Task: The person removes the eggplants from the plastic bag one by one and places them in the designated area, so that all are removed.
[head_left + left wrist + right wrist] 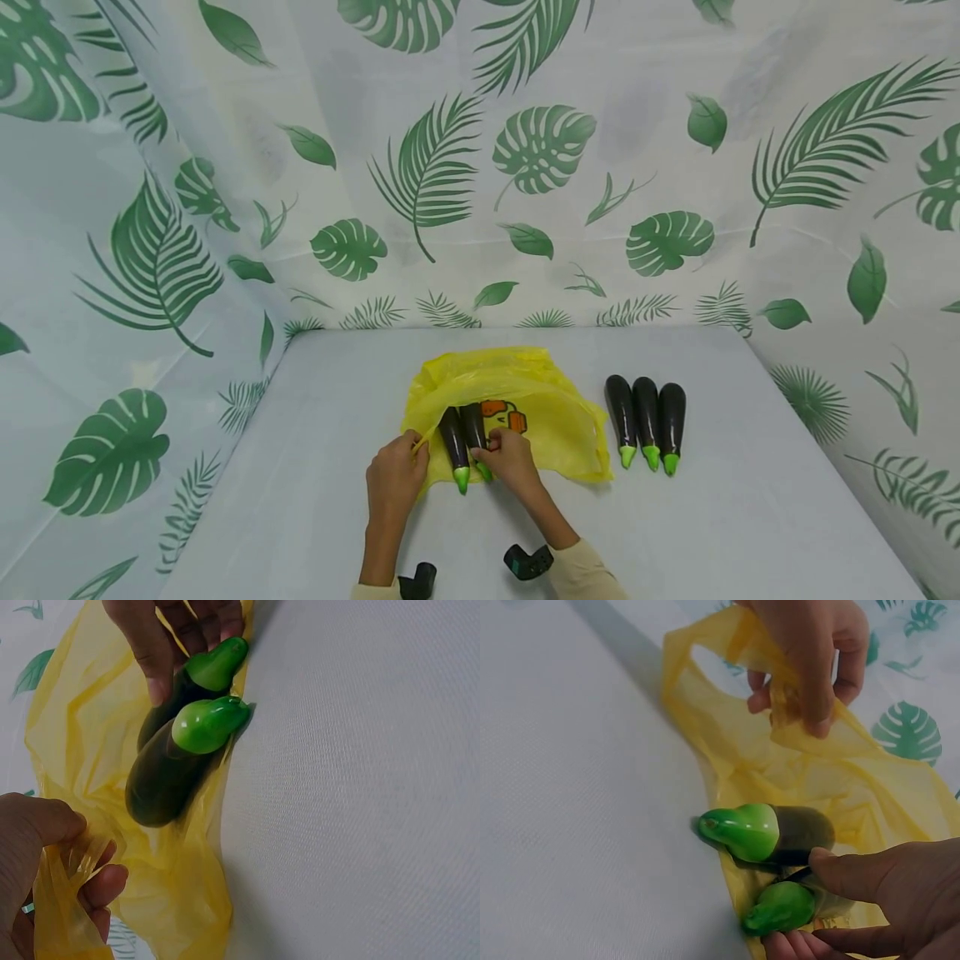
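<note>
A yellow plastic bag [480,368] lies on the table with its mouth toward me. Two dark eggplants, toys by their glossy look, lie side by side in the mouth, bright green stem ends pointing out at me. My left hand [395,477] pinches the bag's gathered edge and lifts it on the left. With thumb and fingers, my right hand [513,463] grips the right eggplant [784,906] near its green end. The left eggplant [453,437] lies free beside it. Their far ends are partly hidden under the bag's upper layer.
Three more eggplants [647,417] lie in a row to the right of the bag, green ends toward me. The white table [300,500] meets leaf-patterned cloth walls [450,275] at the back and sides. An orange print [516,418] shows on the bag.
</note>
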The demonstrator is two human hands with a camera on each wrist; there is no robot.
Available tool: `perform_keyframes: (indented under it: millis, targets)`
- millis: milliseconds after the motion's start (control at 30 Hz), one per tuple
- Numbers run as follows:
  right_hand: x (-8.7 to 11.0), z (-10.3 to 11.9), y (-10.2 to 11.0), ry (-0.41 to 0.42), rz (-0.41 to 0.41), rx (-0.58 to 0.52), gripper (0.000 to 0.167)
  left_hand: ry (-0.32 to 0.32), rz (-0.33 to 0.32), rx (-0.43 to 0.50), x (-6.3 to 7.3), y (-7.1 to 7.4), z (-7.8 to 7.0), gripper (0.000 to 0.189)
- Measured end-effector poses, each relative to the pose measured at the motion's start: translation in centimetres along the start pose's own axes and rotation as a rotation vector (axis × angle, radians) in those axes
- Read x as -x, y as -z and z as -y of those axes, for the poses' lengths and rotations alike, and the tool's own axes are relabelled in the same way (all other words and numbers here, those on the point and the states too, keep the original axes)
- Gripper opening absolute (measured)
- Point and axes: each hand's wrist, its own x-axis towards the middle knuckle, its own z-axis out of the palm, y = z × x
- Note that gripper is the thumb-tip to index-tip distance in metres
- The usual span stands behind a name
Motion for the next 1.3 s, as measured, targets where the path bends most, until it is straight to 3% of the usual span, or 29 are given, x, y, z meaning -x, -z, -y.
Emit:
perform_keyframes:
  millis: [200,400,833,1033,1300]
  targets:
    - [0.0,0.3,-0.4,0.041,-0.014,0.026,0.030,-0.012,-0.019,0.000,0.1,-0.2,0.2,0.010]
    - [0.0,0.2,-0.4,0.059,0.004,0.055,0.033,0.002,-0.002,-0.007,0.3,-0.4,0.5,0.011]
    - [-0.1,0.7,0.8,-0.068,0.126,-0.008,0.043,-0.003,-0.030,-0.005,0.3,-0.4,0.7,0.010]
    - [-0.1,0.7,1.9,-0.147,0.145,-0.024,0.043,-0.004,-0.041,0.003,0.2,-0.6,0.7,0.009]
    - [0.3,1.4,3.0,-0.166,0.185,-0.104,0.045,0.011,-0.043,0.001,-0.2,-0.3,0.5,0.009]
